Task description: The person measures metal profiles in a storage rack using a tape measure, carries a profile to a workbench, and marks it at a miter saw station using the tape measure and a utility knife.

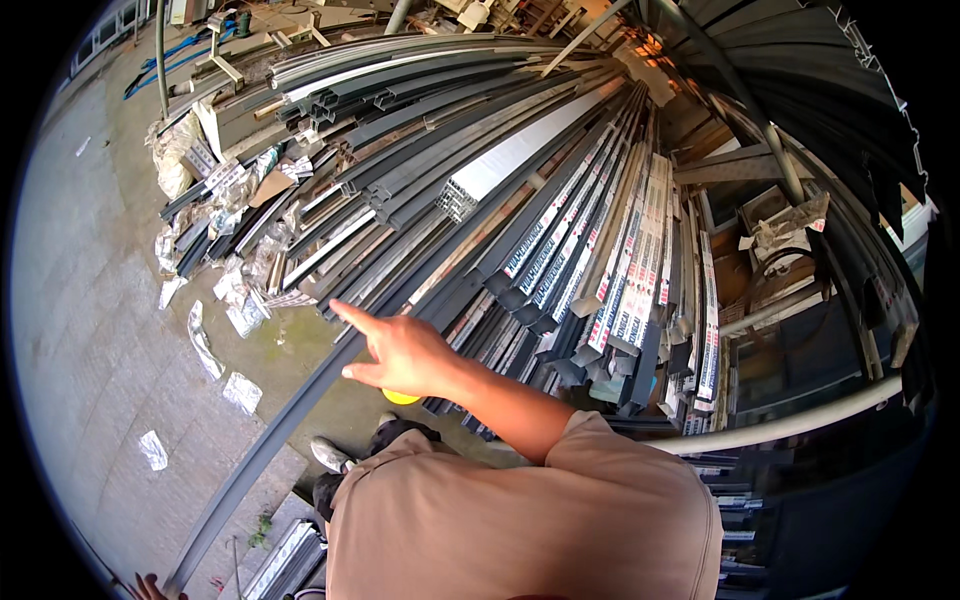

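My right hand (398,355) reaches out from a beige sleeve, index finger pointing up-left at the ends of stacked metal profiles (520,200). Its other fingers curl over a small yellow object (401,398) tucked under the palm. A long dark profile bar (270,440) runs from under that hand down to the lower left. Only the fingertips of my left hand (150,586) show at the bottom edge, beside the bar's near end. Whether they grip the bar is hidden.
The large heap of grey, black and white aluminium profiles fans away to the top right, some wrapped in printed film. Torn wrapping scraps (240,392) lie on the paved floor at left. A pale curved pipe (800,420) crosses at right. My shoe (330,455) stands below the hand.
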### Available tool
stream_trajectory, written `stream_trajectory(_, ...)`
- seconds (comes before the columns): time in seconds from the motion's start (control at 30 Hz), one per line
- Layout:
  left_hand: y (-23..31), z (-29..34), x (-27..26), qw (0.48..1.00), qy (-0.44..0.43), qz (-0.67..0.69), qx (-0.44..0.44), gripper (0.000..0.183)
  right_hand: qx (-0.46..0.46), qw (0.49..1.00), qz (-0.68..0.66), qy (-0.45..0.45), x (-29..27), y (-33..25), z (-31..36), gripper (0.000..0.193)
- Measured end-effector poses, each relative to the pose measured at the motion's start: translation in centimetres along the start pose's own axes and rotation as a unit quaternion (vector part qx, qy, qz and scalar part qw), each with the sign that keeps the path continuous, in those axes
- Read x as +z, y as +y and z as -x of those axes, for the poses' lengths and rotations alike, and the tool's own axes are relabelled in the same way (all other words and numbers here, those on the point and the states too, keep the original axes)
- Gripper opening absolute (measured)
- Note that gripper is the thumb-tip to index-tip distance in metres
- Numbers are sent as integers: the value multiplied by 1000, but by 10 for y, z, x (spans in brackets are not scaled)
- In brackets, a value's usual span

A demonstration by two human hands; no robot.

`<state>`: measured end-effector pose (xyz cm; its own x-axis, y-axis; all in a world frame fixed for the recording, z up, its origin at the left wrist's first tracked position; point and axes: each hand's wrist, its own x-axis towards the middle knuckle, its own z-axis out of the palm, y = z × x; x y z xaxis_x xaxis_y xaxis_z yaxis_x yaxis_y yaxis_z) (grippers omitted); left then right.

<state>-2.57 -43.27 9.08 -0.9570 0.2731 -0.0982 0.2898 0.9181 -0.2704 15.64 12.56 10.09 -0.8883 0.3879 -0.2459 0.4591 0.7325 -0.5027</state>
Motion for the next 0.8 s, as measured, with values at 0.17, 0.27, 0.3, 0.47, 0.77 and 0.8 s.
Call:
stream_trajectory(0.17, 136, -12, -32, 956, 36, 169, 237, 52, -24, 999, -47, -11, 7, -21, -4, 96)
stream_trajectory(0.27, 208, -19, -46, 905, 76, 318, 270, 46, -13, 999, -30, -12, 4, -20, -5, 96)
stream_trajectory(0.3, 217, -20, -47, 903, 43, 337, 264, 45, -6, 1000, -25, -5, 3, -17, -7, 95)
stream_trajectory(0.47, 201, -24, -33, 912, 12, 328, 247, 44, -14, 998, 38, 37, -2, 13, -14, 88)
stream_trajectory(0.77, 79, -4, 20, 974, 27, 222, 32, 43, 12, 983, 181, 2, -40, 12, -14, 62)
stream_trajectory(0.8, 60, -4, 32, 977, 46, 206, 16, 44, 13, 983, 183, 0, -39, 11, -15, 62)
